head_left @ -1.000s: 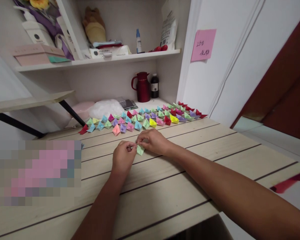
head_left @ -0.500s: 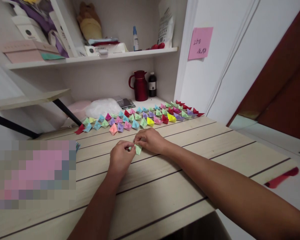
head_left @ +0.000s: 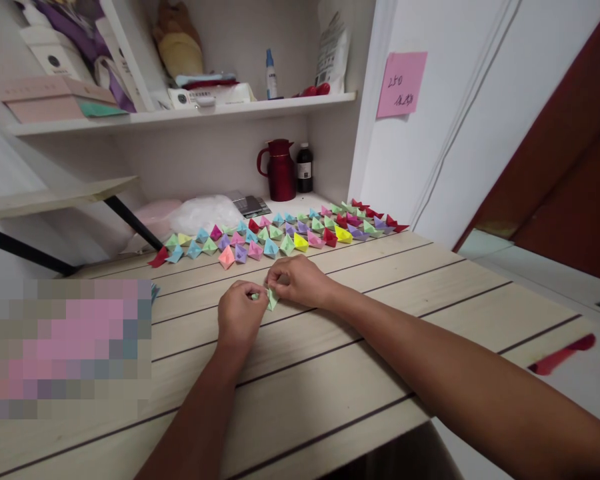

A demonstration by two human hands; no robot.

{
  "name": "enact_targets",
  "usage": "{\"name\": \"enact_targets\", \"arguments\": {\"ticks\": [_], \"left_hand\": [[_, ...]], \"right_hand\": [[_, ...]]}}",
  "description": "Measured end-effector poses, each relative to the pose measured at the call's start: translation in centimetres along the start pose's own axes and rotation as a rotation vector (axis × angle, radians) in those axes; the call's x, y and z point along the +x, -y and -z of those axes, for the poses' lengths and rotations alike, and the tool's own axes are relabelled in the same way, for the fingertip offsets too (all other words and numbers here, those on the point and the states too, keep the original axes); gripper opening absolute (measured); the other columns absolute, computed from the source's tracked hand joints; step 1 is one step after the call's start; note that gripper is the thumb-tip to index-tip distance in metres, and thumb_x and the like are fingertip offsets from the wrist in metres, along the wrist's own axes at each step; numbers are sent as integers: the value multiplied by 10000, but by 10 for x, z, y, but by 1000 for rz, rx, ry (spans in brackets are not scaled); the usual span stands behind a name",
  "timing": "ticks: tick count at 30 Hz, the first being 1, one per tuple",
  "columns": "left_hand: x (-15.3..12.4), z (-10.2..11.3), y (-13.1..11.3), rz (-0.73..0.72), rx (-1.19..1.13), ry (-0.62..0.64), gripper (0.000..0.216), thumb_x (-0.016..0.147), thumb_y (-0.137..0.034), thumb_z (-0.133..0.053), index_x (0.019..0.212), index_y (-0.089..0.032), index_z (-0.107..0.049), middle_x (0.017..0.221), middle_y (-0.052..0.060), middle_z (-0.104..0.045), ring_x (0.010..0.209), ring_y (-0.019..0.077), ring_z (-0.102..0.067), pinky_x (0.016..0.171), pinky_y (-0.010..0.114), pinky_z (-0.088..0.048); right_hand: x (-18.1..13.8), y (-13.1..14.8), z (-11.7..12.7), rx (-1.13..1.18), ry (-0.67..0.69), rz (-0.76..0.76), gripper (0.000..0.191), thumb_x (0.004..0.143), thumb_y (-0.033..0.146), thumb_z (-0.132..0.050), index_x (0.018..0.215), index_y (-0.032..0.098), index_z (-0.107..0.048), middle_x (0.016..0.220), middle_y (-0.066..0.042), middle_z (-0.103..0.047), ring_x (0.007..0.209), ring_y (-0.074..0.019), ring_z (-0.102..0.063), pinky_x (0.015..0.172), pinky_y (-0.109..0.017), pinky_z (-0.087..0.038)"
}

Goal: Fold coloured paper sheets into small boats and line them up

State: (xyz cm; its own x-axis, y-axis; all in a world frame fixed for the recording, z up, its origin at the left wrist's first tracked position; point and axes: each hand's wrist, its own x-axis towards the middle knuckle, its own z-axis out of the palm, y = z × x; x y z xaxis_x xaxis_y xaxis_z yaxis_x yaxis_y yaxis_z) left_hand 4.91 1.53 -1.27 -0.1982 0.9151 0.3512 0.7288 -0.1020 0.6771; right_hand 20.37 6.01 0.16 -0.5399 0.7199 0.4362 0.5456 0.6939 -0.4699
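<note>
Paper fold pinched well inside table edge

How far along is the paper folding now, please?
Done: rows of small folded paper shapes in many colours lie at the back of the pale wooden table. In hand: left hand and right hand pinch a small green paper piece. Remaining: this piece's folding; further pieces cannot be told.

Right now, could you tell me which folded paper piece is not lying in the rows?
The pale green piece, pinched between the left hand and right hand, in front of the coloured rows.
</note>
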Motion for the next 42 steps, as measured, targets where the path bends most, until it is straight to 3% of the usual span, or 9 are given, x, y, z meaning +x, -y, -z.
{"name": "enact_targets", "arguments": {"ticks": [6,14,20,25,32,42], "left_hand": [[3,0,6,71,19,-73,117,692,-223,-573,666,-191,-682,747,31,-700,693,184,-629,670,281,-452],[3,0,6,87,33,-64,112,707,-242,-579,674,-195,-675,723,17,-690,662,171,-611,640,272,-443],[3,1,7,75,18,-48,91,714,-218,-588,680,-196,-669,756,12,-691,678,157,-609,661,257,-448],[1,2,7,62,23,-43,77,730,-224,-591,680,-209,-647,734,-7,-682,679,150,-604,641,243,-439],[-2,1,2,20,78,7,92,754,-208,-593,663,-218,-597,777,-19,-660,725,139,-595,663,239,-418],[-6,1,-4,12,192,63,61,750,-185,-601,727,-239,-619,858,-5,-620,799,160,-582,710,271,-401]], "right_hand": [[1,-1,3,9,-22,9,66,743,145,-606,753,169,-666,832,-26,-710,796,-161,-619,763,-261,-387],[-1,-1,-1,74,12,-30,63,756,134,-591,777,177,-631,823,-16,-681,770,-146,-595,704,-239,-397],[-3,4,-11,310,28,31,223,783,143,-603,1000,187,-581,1045,-40,-596,806,-124,-570,699,-228,-428],[-1,6,-16,140,14,42,8,798,168,-575,800,175,-572,872,-23,-601,799,-146,-540,707,-238,-395],[0,2,-22,52,9,13,148,667,65,-560,742,190,-532,798,4,-578,776,-146,-521,704,-236,-355],[0,0,-19,33,-12,-41,249,668,65,-566,870,210,-585,865,3,-607,795,-148,-547,688,-230,-366]]}}
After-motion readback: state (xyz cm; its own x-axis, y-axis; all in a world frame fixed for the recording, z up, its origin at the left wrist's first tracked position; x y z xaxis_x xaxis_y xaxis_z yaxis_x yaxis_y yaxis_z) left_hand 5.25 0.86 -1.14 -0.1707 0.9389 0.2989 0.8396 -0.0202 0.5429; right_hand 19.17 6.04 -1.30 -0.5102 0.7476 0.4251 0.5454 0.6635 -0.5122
